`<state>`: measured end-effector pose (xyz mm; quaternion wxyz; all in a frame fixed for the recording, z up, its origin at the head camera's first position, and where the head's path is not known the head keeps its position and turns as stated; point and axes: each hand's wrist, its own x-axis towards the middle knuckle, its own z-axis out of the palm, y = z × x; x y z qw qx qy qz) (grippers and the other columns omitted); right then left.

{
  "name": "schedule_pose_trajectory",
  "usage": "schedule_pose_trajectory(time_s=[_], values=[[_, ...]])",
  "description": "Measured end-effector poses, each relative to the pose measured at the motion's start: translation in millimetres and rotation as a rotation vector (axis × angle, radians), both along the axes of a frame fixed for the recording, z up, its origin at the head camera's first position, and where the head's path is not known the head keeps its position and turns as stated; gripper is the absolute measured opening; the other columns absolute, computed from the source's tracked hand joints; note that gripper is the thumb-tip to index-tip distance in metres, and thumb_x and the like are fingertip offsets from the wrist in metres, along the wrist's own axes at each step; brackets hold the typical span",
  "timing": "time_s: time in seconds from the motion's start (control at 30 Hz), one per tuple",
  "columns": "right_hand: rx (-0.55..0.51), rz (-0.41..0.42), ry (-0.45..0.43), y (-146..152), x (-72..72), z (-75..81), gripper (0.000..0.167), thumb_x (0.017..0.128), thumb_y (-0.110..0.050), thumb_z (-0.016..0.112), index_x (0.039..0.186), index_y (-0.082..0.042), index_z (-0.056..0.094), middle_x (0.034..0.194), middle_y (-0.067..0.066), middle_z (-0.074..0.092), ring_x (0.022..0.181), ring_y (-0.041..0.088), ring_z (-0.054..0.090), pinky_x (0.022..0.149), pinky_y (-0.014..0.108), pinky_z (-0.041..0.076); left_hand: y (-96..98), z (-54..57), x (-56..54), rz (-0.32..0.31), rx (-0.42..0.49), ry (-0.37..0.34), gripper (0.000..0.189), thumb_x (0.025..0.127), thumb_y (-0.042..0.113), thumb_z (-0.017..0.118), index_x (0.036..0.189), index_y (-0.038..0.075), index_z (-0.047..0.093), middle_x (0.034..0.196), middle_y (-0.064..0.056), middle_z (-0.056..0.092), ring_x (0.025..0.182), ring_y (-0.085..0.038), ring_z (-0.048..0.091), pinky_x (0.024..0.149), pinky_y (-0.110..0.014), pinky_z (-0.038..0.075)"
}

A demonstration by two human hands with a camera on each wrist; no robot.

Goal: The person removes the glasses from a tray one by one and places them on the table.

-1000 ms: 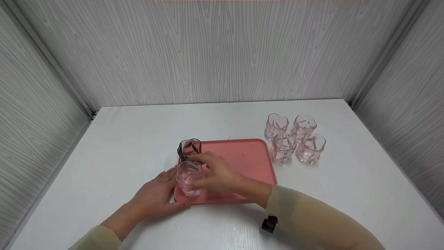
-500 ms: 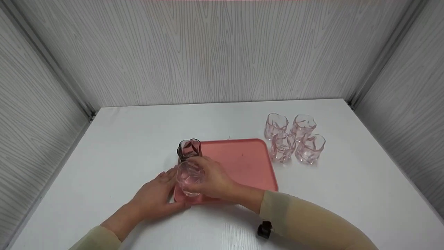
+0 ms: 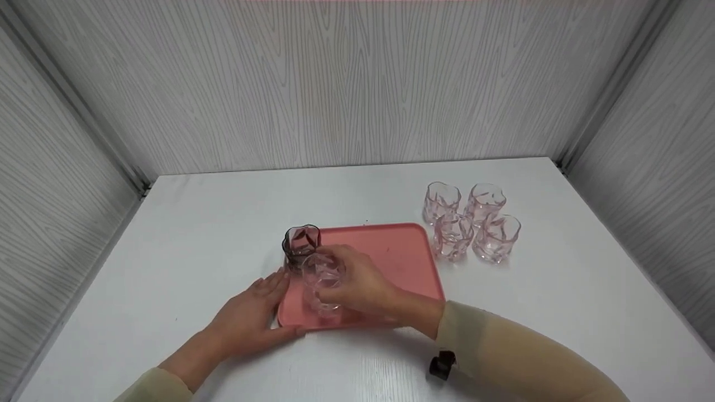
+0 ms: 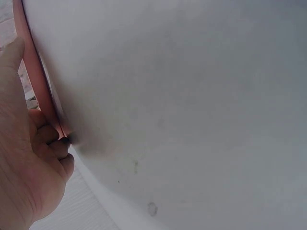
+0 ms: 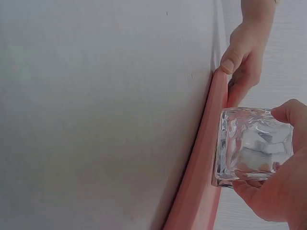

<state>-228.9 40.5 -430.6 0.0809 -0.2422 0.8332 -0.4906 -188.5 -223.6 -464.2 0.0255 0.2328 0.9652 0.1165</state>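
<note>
My right hand [image 3: 357,279] grips a clear faceted drinking glass [image 3: 321,273] from its right side, thumb and fingers on opposite sides of it. The glass [image 5: 254,143] is upright over the front left part of the pink tray [image 3: 391,257], its base right at the tray surface. Behind it, a dark smoky glass [image 3: 301,243] stands at the tray's back left corner. My left hand [image 3: 251,318] rests against the tray's front left corner, its fingers along the left side and its thumb along the front edge; the thumb [image 5: 229,64] also shows in the right wrist view.
Several pale pink glasses [image 3: 453,237] stand grouped on the white table [image 3: 201,223], just right of the tray's back right corner. Wood-grain panels [image 3: 357,84] close off the back and both sides. A small black object [image 3: 442,364] hangs under the right sleeve.
The clear glass in my right hand has shifted a little to the right over the tray, away from the left edge. My left hand holds its place at the tray corner.
</note>
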Motion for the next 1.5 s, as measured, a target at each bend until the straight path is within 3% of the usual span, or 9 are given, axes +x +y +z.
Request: schedule_pose_trajectory(time_s=[0.13,0.33,0.53,0.87,1.23,1.5], values=[[-0.010,-0.007,0.015,16,-2.0,9.8,0.079,0.080,-0.012,0.086,0.153,-0.016,0.055,0.138,0.006,0.063,0.120,0.022,0.062,0.097,0.033,0.057,0.0,-1.5,0.0,-0.001,-0.007,-0.005,0.114,0.090,0.086,0.052,0.163,0.000,0.036,0.171,-0.015,0.032,0.155,-0.036,0.036,0.121,-0.054,0.038],[0.024,-0.028,0.092,48,-4.6,28.2,0.077,0.079,-0.015,0.086,0.151,-0.013,0.058,0.135,0.004,0.067,0.119,0.021,0.062,0.102,0.040,0.054,-0.1,-2.1,-1.3,0.003,0.004,-0.022,0.115,0.090,0.087,0.052,0.164,0.001,0.035,0.172,-0.014,0.030,0.155,-0.035,0.036,0.121,-0.055,0.038],[-0.009,-0.036,0.165,81,-3.8,43.4,0.072,0.078,-0.011,0.087,0.146,-0.011,0.062,0.133,0.006,0.069,0.118,0.025,0.064,0.100,0.048,0.054,-2.3,-3.9,-1.6,-0.009,0.004,-0.003,0.113,0.091,0.085,0.053,0.163,0.000,0.037,0.171,-0.014,0.032,0.155,-0.034,0.036,0.122,-0.052,0.037],[-0.009,-0.099,0.131,134,0.3,64.2,0.070,0.081,-0.012,0.088,0.146,-0.016,0.062,0.132,0.005,0.068,0.119,0.026,0.063,0.090,0.046,0.059,-1.6,-2.1,-1.8,-0.010,0.002,-0.015,0.113,0.091,0.085,0.053,0.162,-0.002,0.037,0.170,-0.017,0.034,0.155,-0.035,0.036,0.123,-0.053,0.036],[0.040,-0.165,0.116,186,9.5,66.0,0.073,0.084,-0.012,0.088,0.151,-0.018,0.058,0.139,0.003,0.067,0.124,0.024,0.063,0.102,0.049,0.053,-1.6,-2.2,-1.5,-0.015,-0.017,-0.008,0.115,0.091,0.087,0.048,0.163,-0.002,0.035,0.170,-0.017,0.033,0.155,-0.034,0.036,0.123,-0.053,0.036],[0.042,-0.210,0.101,214,14.2,56.8,0.071,0.084,-0.008,0.087,0.150,-0.017,0.060,0.140,0.005,0.067,0.125,0.024,0.064,0.092,0.033,0.056,-0.9,-1.8,-1.2,-0.006,-0.021,-0.027,0.114,0.091,0.087,0.049,0.164,0.000,0.034,0.171,-0.016,0.032,0.155,-0.035,0.035,0.123,-0.053,0.036]])
